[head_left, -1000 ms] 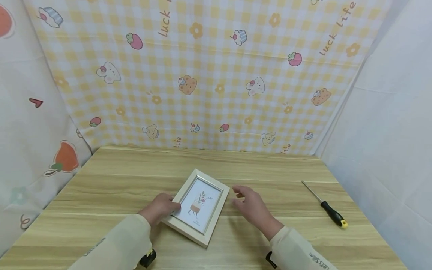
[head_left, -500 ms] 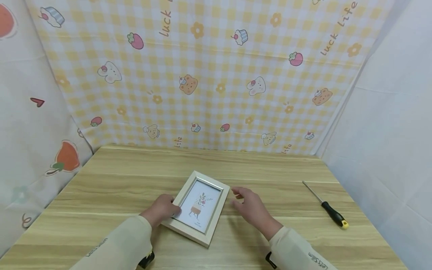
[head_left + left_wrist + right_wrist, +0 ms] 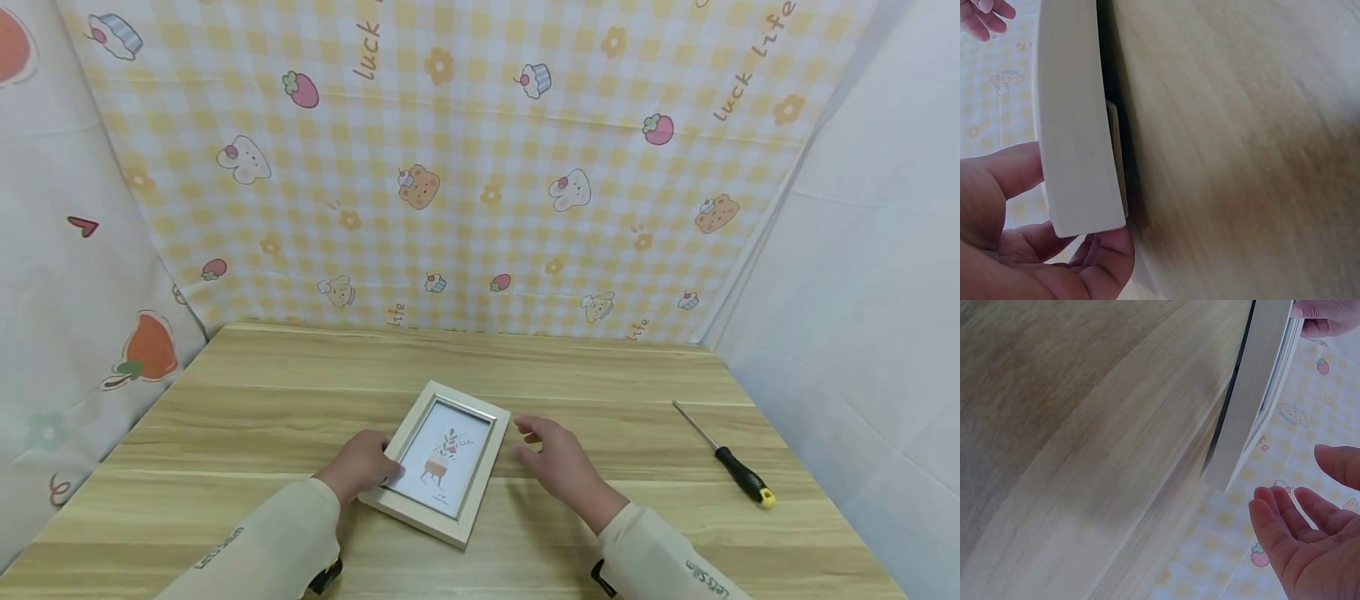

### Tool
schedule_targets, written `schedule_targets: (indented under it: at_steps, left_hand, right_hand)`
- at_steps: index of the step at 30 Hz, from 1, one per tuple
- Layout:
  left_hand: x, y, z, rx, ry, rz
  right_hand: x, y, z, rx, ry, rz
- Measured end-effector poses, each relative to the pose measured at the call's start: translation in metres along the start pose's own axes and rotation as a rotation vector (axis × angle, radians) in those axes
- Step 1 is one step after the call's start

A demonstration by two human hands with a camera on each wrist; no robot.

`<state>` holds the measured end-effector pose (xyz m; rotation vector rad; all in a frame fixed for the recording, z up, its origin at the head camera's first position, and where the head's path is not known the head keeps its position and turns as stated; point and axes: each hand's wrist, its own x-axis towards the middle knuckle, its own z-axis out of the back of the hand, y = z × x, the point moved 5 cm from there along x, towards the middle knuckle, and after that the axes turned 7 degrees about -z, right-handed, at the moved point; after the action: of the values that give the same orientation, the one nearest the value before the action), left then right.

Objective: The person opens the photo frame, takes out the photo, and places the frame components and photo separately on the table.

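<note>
A cream picture frame (image 3: 414,518) lies face up and askew near the front of the table. Behind its silvery inner edge is a white print (image 3: 442,458) of a plant in a pot with legs. My left hand (image 3: 360,462) grips the frame's left side, thumb over the front. In the left wrist view its fingers curl beneath the corner, beside a thin flap (image 3: 1117,156) standing off the back. My right hand (image 3: 558,462) hovers just right of the frame, fingers loosely bent and apart from it, holding nothing in the right wrist view.
On the right of the wooden table (image 3: 300,375) lies a screwdriver (image 3: 738,475) with a black and yellow handle. A yellow checked cloth (image 3: 465,233) hangs at the table's back edge. White cloths stand along both sides.
The frame's far edge has come down slightly towards me, still in my left hand. My right hand has barely moved, and the screwdriver lies where it was.
</note>
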<state>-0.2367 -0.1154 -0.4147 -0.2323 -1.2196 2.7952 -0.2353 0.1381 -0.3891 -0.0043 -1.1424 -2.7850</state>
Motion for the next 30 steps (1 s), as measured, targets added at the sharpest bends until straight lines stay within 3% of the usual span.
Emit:
schedule_targets:
  at_steps: [18, 26, 30]
  left_hand:
    - [0.002, 0.008, -0.004, -0.015, -0.009, -0.018]
    - [0.005, 0.011, -0.002, 0.03, -0.019, -0.014]
    - [0.008, 0.011, 0.002, 0.055, -0.039, -0.047]
  right_hand:
    - [0.004, -0.003, -0.005, -0.024, 0.021, 0.003]
    - [0.003, -0.003, -0.013, -0.073, 0.061, 0.009]
    - [0.003, -0.003, -0.019, -0.093, 0.099, 0.001]
